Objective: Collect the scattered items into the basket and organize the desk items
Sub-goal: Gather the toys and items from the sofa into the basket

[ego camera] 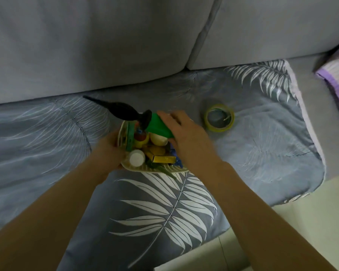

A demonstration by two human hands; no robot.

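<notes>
Basket [125, 165] on leaf-print sofa cover [164, 208]; tape roll [219, 118] perhaps beside.

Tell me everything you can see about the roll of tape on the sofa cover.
The tape roll is a yellowish-green ring of what looks like clear adhesive tape, with a wide open core showing the fabric beneath. It lies flat on the grey leaf-print cover, beyond and to the right of the basket. Nothing touches it; the right hand is close but apart from it.
</notes>
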